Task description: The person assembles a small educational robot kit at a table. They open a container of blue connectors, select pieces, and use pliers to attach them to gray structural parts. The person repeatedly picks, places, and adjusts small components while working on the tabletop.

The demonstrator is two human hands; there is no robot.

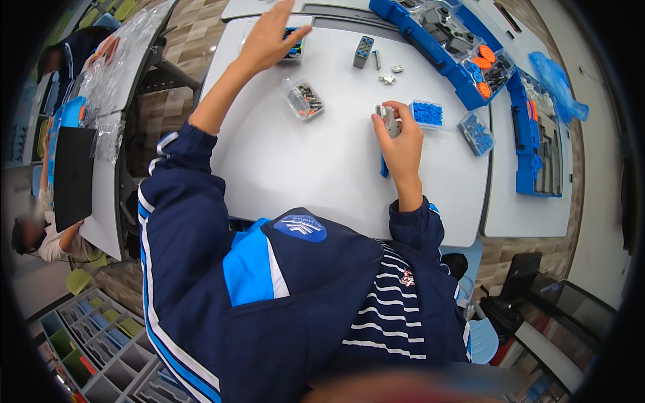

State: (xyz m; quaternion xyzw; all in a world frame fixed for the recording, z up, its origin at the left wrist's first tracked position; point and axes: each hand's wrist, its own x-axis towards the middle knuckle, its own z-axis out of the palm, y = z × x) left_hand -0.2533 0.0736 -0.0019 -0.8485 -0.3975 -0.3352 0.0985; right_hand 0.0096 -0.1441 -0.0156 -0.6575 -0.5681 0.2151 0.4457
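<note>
My left hand (266,41) stretches to the far left of the table with its fingers apart. It is over or beside a clear box of dark, blue and green parts (293,54), partly hidden by the hand. My right hand (404,138) is closed around a grey building piece (389,119); a blue part (384,166) shows below, and I cannot tell whether it is joined to the piece. Close to that hand sits a clear box of small blue pegs (427,114). Between the hands lies a clear box of mixed grey and orange parts (304,99).
A grey block with holes (363,52) stands near the far edge, beside a thin grey rod (377,60) and small pale pieces (387,79). Another box of blue pieces (476,133) lies right. Large blue cases (463,84) line the far right. Other people sit at left.
</note>
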